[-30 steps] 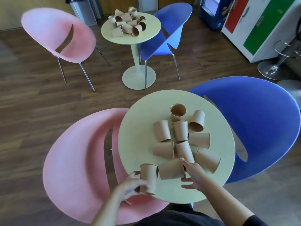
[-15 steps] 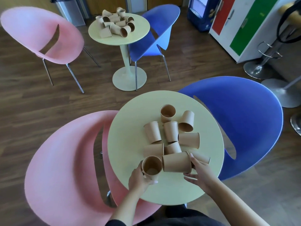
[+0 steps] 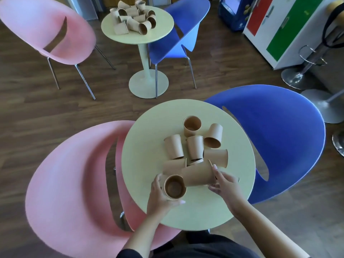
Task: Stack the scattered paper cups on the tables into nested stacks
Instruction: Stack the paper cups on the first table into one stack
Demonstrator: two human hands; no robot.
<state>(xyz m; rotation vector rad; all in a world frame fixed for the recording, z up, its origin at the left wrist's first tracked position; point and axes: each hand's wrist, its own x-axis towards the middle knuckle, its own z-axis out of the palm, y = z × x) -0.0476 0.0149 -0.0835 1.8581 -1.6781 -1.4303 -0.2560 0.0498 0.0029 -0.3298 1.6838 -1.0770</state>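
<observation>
A: Hands?
B: Left hand (image 3: 160, 192) curled round upright brown paper cup (image 3: 175, 187), near round table's (image 3: 149, 164) front edge. Right hand (image 3: 223, 183) grips sideways cup (image 3: 197, 175), base touching the upright one's rim.
A: Texture?
B: Matte tapered kraft paper.

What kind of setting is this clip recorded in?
Probably a break room or small café corner: two round tables strewn with paper cups, pink and blue shell chairs, and a bar stool beside bright cabinets.
</observation>
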